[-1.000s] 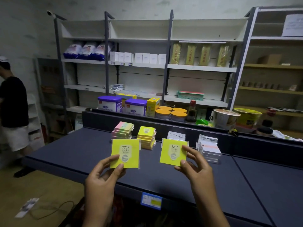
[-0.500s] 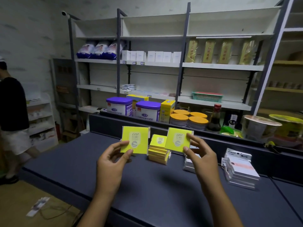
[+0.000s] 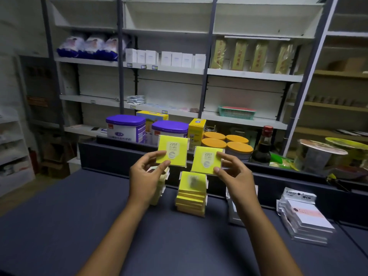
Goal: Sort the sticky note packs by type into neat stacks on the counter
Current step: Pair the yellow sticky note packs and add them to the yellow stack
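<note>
Packs | left hand (image 3: 146, 176) pinches yellow pack (image 3: 172, 151) | right hand (image 3: 236, 175) pinches second pack (image 3: 207, 160) above yellow stack (image 3: 192, 193)

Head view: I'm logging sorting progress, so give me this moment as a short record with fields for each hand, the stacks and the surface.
left hand: left hand pinches a yellow 2207 pack
right hand: right hand pinches a second yellow pack
yellow stack: yellow stack, below the held packs
white stack: white stack, far right
hidden stacks: one behind each hand, type unclear
surface: dark counter
</note>
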The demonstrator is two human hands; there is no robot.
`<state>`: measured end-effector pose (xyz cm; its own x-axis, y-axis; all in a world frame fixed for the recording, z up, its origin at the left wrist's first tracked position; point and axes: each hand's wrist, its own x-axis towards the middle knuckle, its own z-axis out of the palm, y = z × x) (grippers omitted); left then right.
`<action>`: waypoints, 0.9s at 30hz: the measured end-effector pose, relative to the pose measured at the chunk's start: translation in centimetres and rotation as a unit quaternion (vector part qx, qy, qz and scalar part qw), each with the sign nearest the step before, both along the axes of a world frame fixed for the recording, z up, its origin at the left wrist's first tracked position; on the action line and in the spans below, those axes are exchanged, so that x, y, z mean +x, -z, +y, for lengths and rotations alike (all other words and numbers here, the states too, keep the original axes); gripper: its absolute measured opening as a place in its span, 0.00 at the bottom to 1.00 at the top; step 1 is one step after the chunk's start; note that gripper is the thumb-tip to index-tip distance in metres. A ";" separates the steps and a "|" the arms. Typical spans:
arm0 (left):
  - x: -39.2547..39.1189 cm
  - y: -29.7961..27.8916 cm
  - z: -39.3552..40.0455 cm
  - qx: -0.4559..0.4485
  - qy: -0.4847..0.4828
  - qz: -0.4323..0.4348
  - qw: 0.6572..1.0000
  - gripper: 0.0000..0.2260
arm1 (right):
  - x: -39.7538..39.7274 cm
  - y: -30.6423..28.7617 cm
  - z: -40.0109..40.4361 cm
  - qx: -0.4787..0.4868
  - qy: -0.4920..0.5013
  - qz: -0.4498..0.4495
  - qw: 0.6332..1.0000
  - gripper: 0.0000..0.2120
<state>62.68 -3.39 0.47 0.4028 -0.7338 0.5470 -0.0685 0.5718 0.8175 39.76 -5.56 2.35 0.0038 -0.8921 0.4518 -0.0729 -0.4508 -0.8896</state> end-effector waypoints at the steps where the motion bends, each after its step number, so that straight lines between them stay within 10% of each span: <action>1: 0.2 0.3 -0.5 0.002 0.004 0.006 1.000 0.12 | 0.2 0.2 -0.2 0.005 -0.004 -0.005 1.000 0.17; 27: -0.4 2.0 -1.7 0.026 0.009 -0.031 0.999 0.13 | 2.0 4.1 -1.3 -0.021 0.067 0.302 0.951 0.14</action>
<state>62.26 -5.05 -1.54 0.3561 -0.7683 0.5319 -0.1098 0.5308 0.8403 41.72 -6.84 -1.77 0.1623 -0.8838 0.4389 -0.6243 -0.4364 -0.6480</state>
